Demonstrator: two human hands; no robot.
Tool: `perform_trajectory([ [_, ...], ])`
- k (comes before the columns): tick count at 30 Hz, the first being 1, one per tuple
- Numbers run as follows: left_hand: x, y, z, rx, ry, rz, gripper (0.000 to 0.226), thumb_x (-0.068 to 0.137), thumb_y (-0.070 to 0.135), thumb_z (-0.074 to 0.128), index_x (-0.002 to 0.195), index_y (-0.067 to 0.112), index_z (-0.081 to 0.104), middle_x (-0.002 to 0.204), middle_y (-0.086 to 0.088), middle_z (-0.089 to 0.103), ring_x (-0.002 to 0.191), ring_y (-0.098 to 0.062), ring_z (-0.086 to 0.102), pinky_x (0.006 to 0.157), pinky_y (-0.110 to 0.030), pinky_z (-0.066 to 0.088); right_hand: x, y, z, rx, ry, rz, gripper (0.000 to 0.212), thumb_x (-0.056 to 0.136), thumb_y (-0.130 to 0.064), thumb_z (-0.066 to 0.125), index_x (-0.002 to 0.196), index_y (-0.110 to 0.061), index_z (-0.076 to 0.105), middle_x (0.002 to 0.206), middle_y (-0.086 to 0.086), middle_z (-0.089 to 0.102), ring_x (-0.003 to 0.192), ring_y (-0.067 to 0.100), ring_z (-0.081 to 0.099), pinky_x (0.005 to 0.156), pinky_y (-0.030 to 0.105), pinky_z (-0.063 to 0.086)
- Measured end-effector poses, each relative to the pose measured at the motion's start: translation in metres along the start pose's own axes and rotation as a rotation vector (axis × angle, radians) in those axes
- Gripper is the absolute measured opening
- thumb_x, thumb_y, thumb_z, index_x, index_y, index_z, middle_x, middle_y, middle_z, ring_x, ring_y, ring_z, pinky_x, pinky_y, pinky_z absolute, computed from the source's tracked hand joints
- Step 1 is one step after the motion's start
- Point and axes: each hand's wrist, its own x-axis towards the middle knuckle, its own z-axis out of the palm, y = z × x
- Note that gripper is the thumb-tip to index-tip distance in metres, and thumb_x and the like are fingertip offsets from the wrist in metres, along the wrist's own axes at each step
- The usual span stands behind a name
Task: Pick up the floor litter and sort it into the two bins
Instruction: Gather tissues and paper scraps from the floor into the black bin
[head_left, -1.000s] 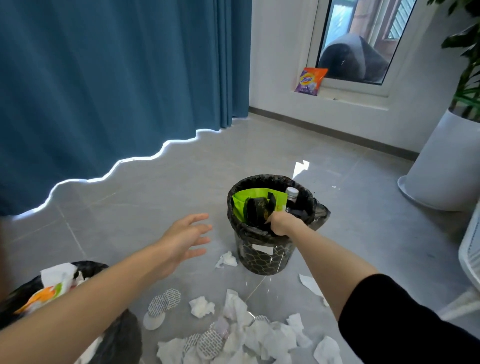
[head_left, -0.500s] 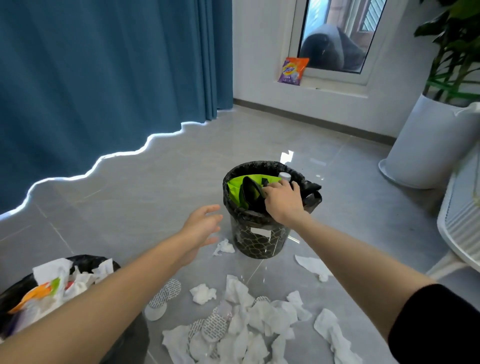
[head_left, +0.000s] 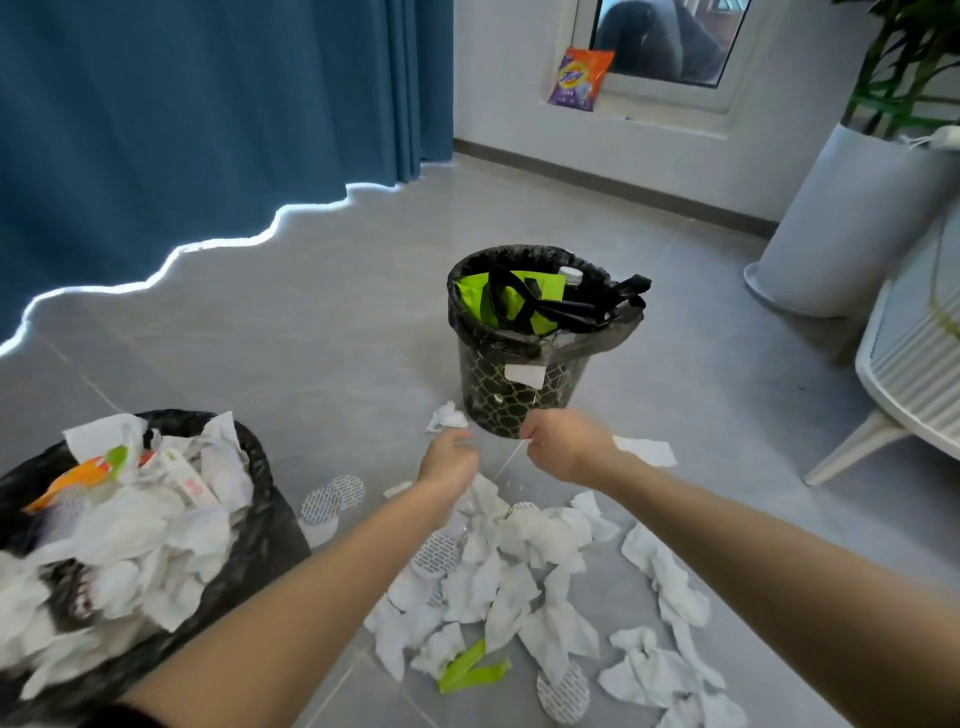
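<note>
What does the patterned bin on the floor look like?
The patterned bin is round, black with a gold honeycomb print, upright on the grey floor. A black liner folds over its rim; a white label on its front. Inside: a green bag with black straps and a white-capped bottle. A crumpled tissue lies beside its base.

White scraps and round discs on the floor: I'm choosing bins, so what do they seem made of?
White scraps: soft tissue paper, matte, judging by crumpled folds and torn edges. Round discs: thin flat sheet with a printed grey grid; perhaps foil or paper seals, unclear.
</note>
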Motion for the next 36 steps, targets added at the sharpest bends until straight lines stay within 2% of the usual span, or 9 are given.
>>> perform_trajectory([
  [5,0.001,-0.055,0.007,0.210,-0.025,0.003,0.044,0.090,0.002,0.045,0.132,0.013,0.046,0.133,-0.012,0.051,0.119,-0.028,0.051,0.093,-0.032,0.044,-0.013,-0.012,0.044,-0.169,-0.384,-0.045,0.041,0.091,-0.024,0.053,0.130,-0.016,0.050,0.132,0.005,0.052,0.119,0.024,0.050,0.086,0.030,0.046],
  [9,-0.004,-0.098,0.004,0.631,-0.052,0.027,0.053,0.090,0.014,0.052,0.140,0.019,0.036,0.143,-0.010,0.039,0.131,-0.030,0.038,0.106,-0.036,0.036,-0.024,-0.022,0.087,-0.154,-0.567,-0.064,0.053,0.091,-0.024,0.055,0.140,-0.012,0.039,0.136,0.010,0.048,0.092,0.018,0.048,0.040,0.013,0.038],
  [11,-0.006,-0.114,0.000,0.740,-0.070,0.011,0.061,0.088,0.011,0.052,0.143,0.023,0.030,0.147,-0.008,0.033,0.135,-0.031,0.032,0.108,-0.035,0.033,-0.027,-0.021,0.116,-0.034,-0.523,-0.058,0.066,0.087,-0.031,0.061,0.144,-0.024,0.029,0.135,0.010,0.045,0.090,0.019,0.052,0.049,0.009,0.043],
  [13,-0.011,-0.131,-0.005,0.757,-0.090,0.008,0.065,0.085,0.006,0.052,0.144,0.021,0.029,0.147,-0.010,0.032,0.136,-0.031,0.033,0.109,-0.034,0.032,-0.033,-0.022,0.145,0.006,-0.435,-0.061,0.066,0.082,-0.035,0.067,0.140,-0.032,0.035,0.131,0.011,0.043,0.111,0.027,0.052,0.085,0.025,0.046],
  [15,-0.017,-0.149,-0.008,0.681,-0.122,0.000,0.067,0.085,0.005,0.053,0.145,0.016,0.028,0.149,-0.011,0.030,0.137,-0.027,0.032,0.112,-0.031,0.028,-0.042,-0.023,0.169,-0.011,-0.369,-0.081,0.056,0.081,-0.031,0.067,0.133,-0.030,0.045,0.127,0.012,0.042,0.118,0.032,0.047,0.096,0.033,0.039],
  [22,-0.028,-0.180,-0.019,0.686,-0.023,0.221,0.064,0.084,0.010,0.055,0.143,0.021,0.034,0.150,0.000,0.032,0.136,-0.021,0.029,0.110,-0.028,0.023,-0.065,-0.026,0.191,0.083,-0.194,-0.082,0.026,0.088,-0.016,0.052,0.110,-0.009,0.064,0.113,0.015,0.055,0.109,0.031,0.054,0.087,0.032,0.041],
  [25,-0.037,-0.185,-0.031,0.780,0.132,0.237,0.061,0.087,0.031,0.056,0.142,0.035,0.030,0.154,0.010,0.019,0.139,-0.021,0.020,0.111,-0.033,0.018,-0.067,-0.025,0.178,0.251,-0.049,-0.011,0.020,0.084,-0.012,0.057,0.097,-0.002,0.068,0.101,0.018,0.065,0.098,0.030,0.059,0.077,0.030,0.038],
  [30,-0.036,-0.203,-0.049,0.697,0.042,0.112,0.096,0.065,0.064,0.070,0.144,0.043,0.021,0.157,-0.003,0.007,0.145,-0.024,0.003,0.116,-0.035,0.007,-0.065,-0.016,0.157,0.393,0.061,0.082,0.016,0.081,-0.012,0.066,0.094,-0.003,0.070,0.098,0.013,0.069,0.094,0.026,0.061,0.073,0.027,0.040],
  [36,-0.047,-0.224,-0.049,0.787,0.105,0.205,0.086,0.067,0.045,0.077,0.141,0.033,0.035,0.143,0.003,0.034,0.127,-0.024,0.032,0.104,-0.028,0.028,-0.068,-0.006,0.146,0.602,0.138,0.146,0.009,0.080,-0.017,0.072,0.081,-0.008,0.069,0.080,0.006,0.064,0.078,0.018,0.056,0.064,0.024,0.043],
])
